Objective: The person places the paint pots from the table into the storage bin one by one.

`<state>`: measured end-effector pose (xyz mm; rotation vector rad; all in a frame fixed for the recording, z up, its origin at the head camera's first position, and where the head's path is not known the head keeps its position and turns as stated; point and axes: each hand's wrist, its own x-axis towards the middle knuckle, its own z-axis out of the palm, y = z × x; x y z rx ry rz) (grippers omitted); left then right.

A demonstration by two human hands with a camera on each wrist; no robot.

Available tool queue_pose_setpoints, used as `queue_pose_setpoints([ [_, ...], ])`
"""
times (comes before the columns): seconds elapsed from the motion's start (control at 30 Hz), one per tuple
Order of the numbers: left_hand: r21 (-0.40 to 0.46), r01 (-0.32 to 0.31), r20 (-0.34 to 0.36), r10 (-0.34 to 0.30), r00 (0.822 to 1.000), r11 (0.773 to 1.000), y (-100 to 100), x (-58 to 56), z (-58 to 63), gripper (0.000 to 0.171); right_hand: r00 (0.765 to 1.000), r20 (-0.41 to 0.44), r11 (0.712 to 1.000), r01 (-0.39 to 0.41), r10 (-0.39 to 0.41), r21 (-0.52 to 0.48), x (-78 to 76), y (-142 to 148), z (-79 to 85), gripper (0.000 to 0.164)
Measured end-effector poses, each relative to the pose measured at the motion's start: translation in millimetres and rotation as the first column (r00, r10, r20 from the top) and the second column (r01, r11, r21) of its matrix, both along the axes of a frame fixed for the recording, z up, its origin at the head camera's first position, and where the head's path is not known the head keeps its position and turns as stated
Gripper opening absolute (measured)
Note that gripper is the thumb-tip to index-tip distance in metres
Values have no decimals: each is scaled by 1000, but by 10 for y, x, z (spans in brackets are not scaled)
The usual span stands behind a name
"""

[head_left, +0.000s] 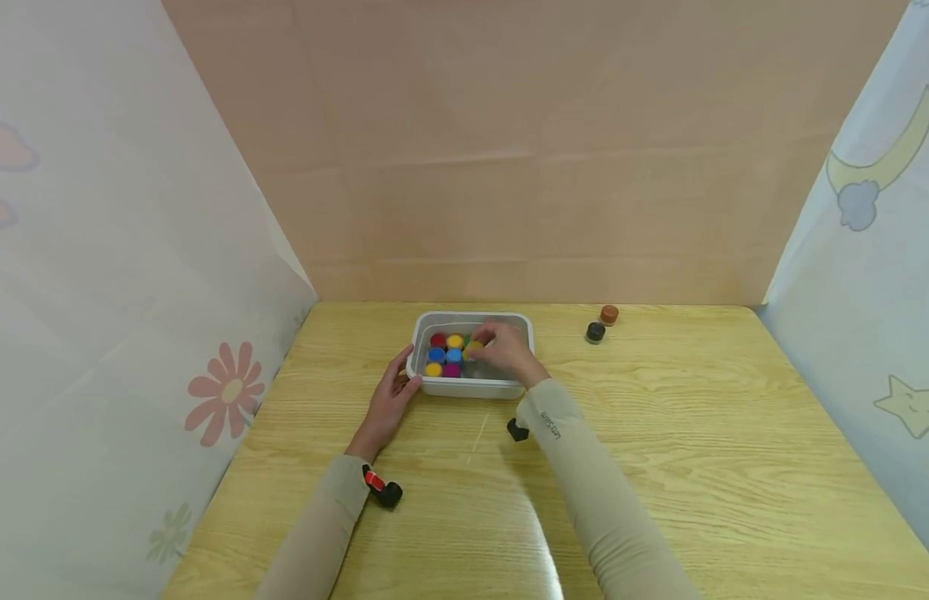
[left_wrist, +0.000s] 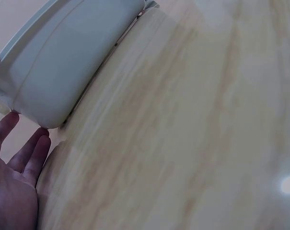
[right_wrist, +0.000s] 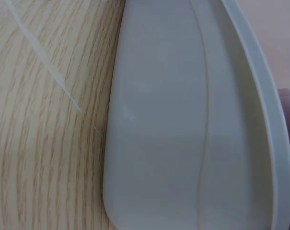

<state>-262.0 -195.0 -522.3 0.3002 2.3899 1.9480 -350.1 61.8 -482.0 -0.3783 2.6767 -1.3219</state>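
A white rectangular container [head_left: 471, 388] holds several small paint pots with coloured lids. Among them are a red-lidded pot [head_left: 437, 340], a blue-lidded pot [head_left: 437, 356] and a purple-lidded pot [head_left: 452, 370]. Reaching over the right side of the container, my right hand [head_left: 505, 348] pinches a yellow-lidded paint pot [head_left: 473, 347] with thumb and fingers. My left hand [head_left: 389, 406] rests against the container's left end, thumb near the front corner. In the left wrist view its fingertips [left_wrist: 41, 132] touch the container's end wall. The right wrist view shows the container's side, with the right fingers mostly hidden behind the rim.
On the wooden table [head_left: 696, 433], right of the container, stand a black-lidded pot [head_left: 595, 332] and an orange-brown-lidded pot [head_left: 610, 314]. A brown back wall [head_left: 539, 167] rises behind the table, with patterned white sheets [head_left: 134, 250] on both sides.
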Motion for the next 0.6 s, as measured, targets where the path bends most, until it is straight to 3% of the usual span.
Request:
queue_pose_setpoints([
  [0.4, -28, -18, -17, 18, 1000, 999, -5, 26, 4, 64, 1000, 8, 994, -6, 5, 105, -37, -36, -23, 28],
  [0.6, -16, -36, -23, 36, 999, 999, -38, -114, -266, 61, 1000, 1, 991, -9, 9, 131, -62, -43, -52, 26],
])
